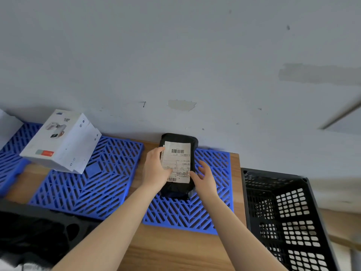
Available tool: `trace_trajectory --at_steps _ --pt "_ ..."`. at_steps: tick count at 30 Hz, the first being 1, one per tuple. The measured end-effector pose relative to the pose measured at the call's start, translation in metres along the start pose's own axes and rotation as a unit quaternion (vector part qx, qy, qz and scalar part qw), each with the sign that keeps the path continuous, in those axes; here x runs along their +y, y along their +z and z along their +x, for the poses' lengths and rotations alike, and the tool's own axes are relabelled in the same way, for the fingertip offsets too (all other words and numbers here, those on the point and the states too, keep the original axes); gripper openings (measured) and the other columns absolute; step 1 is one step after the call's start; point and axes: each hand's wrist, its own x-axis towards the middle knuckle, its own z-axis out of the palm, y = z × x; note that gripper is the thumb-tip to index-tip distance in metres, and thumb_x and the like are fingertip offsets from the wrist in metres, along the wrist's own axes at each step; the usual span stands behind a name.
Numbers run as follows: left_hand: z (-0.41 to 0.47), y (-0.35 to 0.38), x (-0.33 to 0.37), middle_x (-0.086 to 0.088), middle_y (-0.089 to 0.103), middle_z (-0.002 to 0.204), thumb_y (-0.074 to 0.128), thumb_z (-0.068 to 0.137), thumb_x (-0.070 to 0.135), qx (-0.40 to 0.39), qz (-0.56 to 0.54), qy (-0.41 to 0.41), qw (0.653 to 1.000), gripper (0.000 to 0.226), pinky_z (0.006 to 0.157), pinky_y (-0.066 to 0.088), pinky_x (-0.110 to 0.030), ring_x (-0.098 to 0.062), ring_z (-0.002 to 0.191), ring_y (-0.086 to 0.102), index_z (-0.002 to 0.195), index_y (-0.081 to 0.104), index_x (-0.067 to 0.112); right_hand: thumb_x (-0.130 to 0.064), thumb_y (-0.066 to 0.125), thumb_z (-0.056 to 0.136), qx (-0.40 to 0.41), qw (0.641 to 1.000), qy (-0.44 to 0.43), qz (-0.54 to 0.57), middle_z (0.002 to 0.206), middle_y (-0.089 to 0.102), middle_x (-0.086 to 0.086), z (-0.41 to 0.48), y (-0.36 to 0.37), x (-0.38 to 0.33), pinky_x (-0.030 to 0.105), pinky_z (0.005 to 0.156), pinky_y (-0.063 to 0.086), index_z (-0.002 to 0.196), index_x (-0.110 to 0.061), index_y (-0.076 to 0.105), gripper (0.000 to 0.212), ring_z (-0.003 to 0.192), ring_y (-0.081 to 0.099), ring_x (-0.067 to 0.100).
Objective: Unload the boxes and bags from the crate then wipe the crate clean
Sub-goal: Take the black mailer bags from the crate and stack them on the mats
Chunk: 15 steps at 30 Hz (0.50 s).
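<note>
The left hand rests on the black bag, the right hand touches its right edge; a white box sits left of it, the crate right.

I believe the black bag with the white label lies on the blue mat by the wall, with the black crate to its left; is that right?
Not quite: the head view shows the black crate to the right of the black bag, not its left. The bag does lie on the blue mat by the wall.
</note>
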Motion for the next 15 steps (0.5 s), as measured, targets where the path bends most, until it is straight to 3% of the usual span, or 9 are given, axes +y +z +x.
trace_trajectory --at_steps 3,6,11,15 --pt "-0.017 -0.019 0.013 0.001 0.047 0.13 0.076 0.079 0.011 0.014 -0.011 0.021 1.0 0.064 0.079 0.031 -0.009 -0.008 0.113 0.044 0.134 0.046 0.024 -0.024 0.057 0.096 0.014 0.999 -0.029 -0.004 0.146 0.042 -0.002 -0.024 -0.012 -0.012 0.029 0.093 0.046 0.145 -0.026 0.034 0.055 0.131 0.044 0.016" --pt "-0.042 -0.041 0.028 -0.002 0.048 0.129 0.074 0.083 0.014 0.024 -0.031 0.039 0.998 0.062 0.088 0.033 -0.02 -0.012 0.117 0.045 0.137 0.045 0.022 -0.026 0.056 0.096 0.017 0.999 -0.049 -0.008 0.144 0.045 -0.001 -0.056 -0.023 -0.023 0.041 0.099 0.048 0.143 -0.025 0.038 0.051 0.127 0.047 0.015" --pt "-0.095 -0.098 0.052 0.0 0.053 0.131 0.069 0.088 0.015 0.08 -0.065 0.098 0.99 0.052 0.096 0.036 -0.025 -0.015 0.118 0.051 0.135 0.049 0.019 -0.024 0.056 0.096 0.005 0.993 -0.114 0.011 0.128 0.056 -0.003 -0.11 -0.026 -0.044 0.025 0.081 0.044 0.134 -0.023 0.048 0.039 0.11 0.052 0.01" --pt "-0.144 -0.158 0.052 0.005 0.059 0.121 0.064 0.092 0.012 0.164 -0.09 0.138 0.973 0.038 0.093 0.042 -0.022 -0.006 0.108 0.055 0.127 0.054 0.022 -0.024 0.055 0.095 -0.011 0.985 -0.172 0.013 0.118 0.062 -0.003 -0.151 -0.006 -0.069 0.03 0.082 0.047 0.123 -0.023 0.057 0.028 0.096 0.058 0.012"
